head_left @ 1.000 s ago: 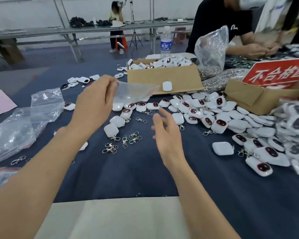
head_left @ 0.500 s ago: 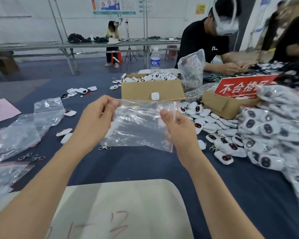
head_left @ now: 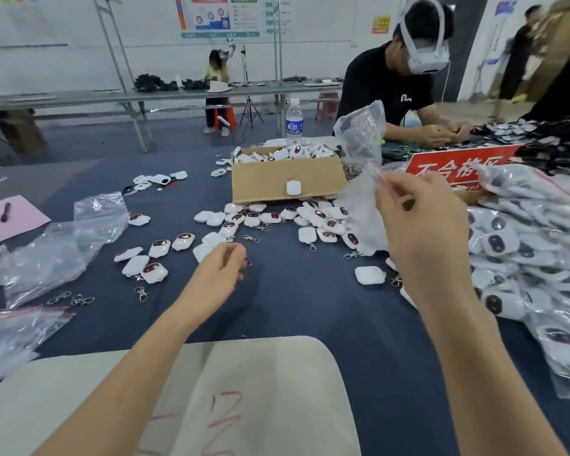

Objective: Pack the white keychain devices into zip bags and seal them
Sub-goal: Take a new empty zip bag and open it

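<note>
Many white keychain devices (head_left: 316, 222) lie loose on the dark blue table cloth (head_left: 297, 301). My right hand (head_left: 422, 232) is raised on the right and pinches the top of a clear zip bag (head_left: 362, 209), which hangs down over the devices. My left hand (head_left: 221, 268) is low over the cloth with its fingers curled, right beside a white device (head_left: 204, 251). A metal clasp (head_left: 248, 263) shows at its fingertips. Whether those fingers hold anything is hidden.
A cardboard box (head_left: 287, 179) full of devices stands behind the loose pile. Bagged devices (head_left: 524, 258) are heaped at the right. Empty clear bags (head_left: 63, 251) lie at the left, and a beige board (head_left: 244, 396) lies near me. A person works across the table.
My left hand has let go of the zip bag and dropped to the devices on the cloth. My right hand has carried the bag up and to the right.
</note>
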Demonstrator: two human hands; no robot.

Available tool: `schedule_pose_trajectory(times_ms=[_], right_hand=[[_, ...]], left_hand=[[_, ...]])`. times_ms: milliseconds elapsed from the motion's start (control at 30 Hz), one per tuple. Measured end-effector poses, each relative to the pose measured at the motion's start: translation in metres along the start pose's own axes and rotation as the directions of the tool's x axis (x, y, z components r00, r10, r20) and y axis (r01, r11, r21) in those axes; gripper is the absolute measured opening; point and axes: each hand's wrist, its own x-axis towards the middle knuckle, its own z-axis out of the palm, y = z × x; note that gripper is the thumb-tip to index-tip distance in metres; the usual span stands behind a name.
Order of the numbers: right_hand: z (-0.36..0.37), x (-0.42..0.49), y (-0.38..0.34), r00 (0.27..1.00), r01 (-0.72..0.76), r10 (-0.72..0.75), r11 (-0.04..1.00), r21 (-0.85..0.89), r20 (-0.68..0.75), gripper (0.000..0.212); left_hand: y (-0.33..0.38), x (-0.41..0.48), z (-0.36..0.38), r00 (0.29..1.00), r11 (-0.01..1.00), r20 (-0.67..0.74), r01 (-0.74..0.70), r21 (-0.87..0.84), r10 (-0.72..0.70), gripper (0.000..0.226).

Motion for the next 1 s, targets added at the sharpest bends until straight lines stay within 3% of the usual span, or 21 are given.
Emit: schedule_pose_trajectory(times_ms=[67, 133, 233, 333, 500, 600, 733, 833, 900, 967, 1000], right_hand=[[0.009, -0.013, -0.011, 0.998, 0.069, -0.068, 0.986, -0.154, 0.013, 0.022], [0.028, -0.032, -0.012, 0.982, 0.060, -0.020, 0.976, -0.208, 0.190, 0.023], [0.062, -0.061, -0.003, 0.848, -0.030, 0.184, 0.953, -0.300, 0.498, 0.028], [0.086, -0.084, 0.008, 0.705, -0.062, 0.302, 0.928, -0.367, 0.642, 0.042], [0.097, -0.076, 0.015, 0.797, -0.089, 0.252, 0.948, -0.306, 0.549, 0.043], [0.101, -0.064, 0.017, 0.828, -0.136, 0.221, 0.971, -0.197, 0.516, 0.035], [0.112, -0.060, 0.020, 0.849, -0.208, 0.183, 0.978, -0.005, 0.495, 0.029], [0.123, -0.063, 0.022, 0.832, -0.341, 0.176, 0.910, 0.235, 0.526, 0.025], [0.130, -0.062, 0.021, 0.809, -0.435, 0.185, 0.827, 0.357, 0.559, 0.023], [0.138, -0.061, 0.017, 0.780, -0.506, 0.191, 0.754, 0.420, 0.596, 0.025], [0.142, -0.061, 0.016, 0.769, -0.532, 0.193, 0.721, 0.443, 0.609, 0.028]], left_hand=[[-0.008, 0.002, -0.001, 0.999, 0.995, -0.051, 0.020, 0.096, -0.015, 0.016], [-0.016, 0.002, -0.002, 0.996, 0.979, -0.087, 0.041, 0.198, -0.024, 0.012], [-0.026, 0.002, -0.003, 0.990, 0.953, -0.140, 0.054, 0.298, -0.013, 0.017], [-0.028, 0.008, -0.005, 0.978, 0.907, -0.206, 0.064, 0.417, 0.026, 0.025], [-0.024, 0.034, -0.016, 0.965, 0.846, -0.243, 0.211, 0.490, -0.101, 0.041], [-0.022, 0.050, -0.019, 0.954, 0.739, -0.212, 0.297, 0.604, -0.211, 0.051], [-0.023, 0.060, -0.018, 0.958, 0.693, -0.245, 0.279, 0.665, -0.150, 0.038], [-0.023, 0.058, -0.024, 0.952, 0.828, -0.303, 0.205, 0.523, -0.044, 0.034], [-0.013, 0.043, -0.019, 0.953, 0.983, -0.295, 0.118, 0.138, -0.073, 0.034], [-0.003, 0.021, -0.001, 0.980, 0.958, -0.157, 0.077, -0.276, -0.124, 0.032], [-0.001, 0.009, 0.011, 0.990, 0.922, -0.079, 0.076, -0.381, -0.115, 0.030]])
